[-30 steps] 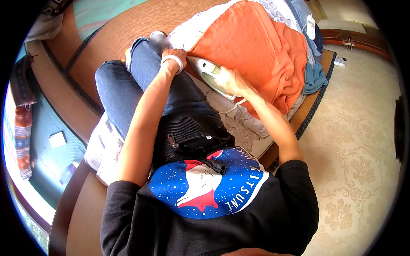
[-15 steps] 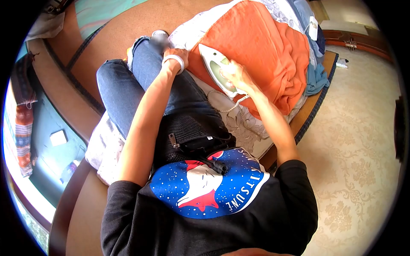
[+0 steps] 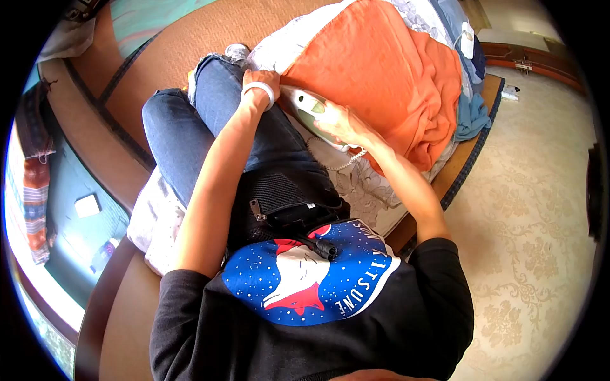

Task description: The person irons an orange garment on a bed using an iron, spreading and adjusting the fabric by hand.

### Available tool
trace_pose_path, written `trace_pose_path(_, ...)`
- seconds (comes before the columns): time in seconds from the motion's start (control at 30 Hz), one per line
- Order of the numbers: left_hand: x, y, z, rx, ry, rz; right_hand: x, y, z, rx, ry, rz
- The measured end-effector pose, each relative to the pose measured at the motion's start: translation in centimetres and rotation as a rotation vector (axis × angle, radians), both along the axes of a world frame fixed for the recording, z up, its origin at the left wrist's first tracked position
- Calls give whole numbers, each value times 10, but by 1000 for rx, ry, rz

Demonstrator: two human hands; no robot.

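My right hand is wrapped round the handle of a white and green iron. The iron's tip points up and left, along the near-left edge of an orange cloth. At that edge, beside the iron's tip, my left hand has its fingers closed on the cloth; the fingertips are partly hidden. A white band circles my left wrist. From the iron's rear runs a light, coiled-looking cord. The orange cloth is smooth at the far left and bunched in folds at the right.
Under the orange cloth lies a patterned white cloth. Blue garments are heaped at the right edge of the bed mat. My legs in jeans stretch out at the left. A patterned floor lies to the right.
The iron has moved left and slightly down, towards my left hand, and lies flatter along the cloth's edge. My left hand has stayed nearly in place.
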State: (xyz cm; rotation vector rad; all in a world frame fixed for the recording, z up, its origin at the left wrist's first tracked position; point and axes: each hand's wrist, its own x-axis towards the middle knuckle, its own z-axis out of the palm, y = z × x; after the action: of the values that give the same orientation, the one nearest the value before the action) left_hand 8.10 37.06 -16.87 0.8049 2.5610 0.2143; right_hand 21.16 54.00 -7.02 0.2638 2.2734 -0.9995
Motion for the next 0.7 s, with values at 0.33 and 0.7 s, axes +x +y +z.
trace_pose_path(0.33,-2,-1,7,-31,-50,-19,-10,15,-3,64,81,-226)
trace_pose_path(0.7,-1,-1,11,-32,-71,3,-34,52,-27,-26,158,-335)
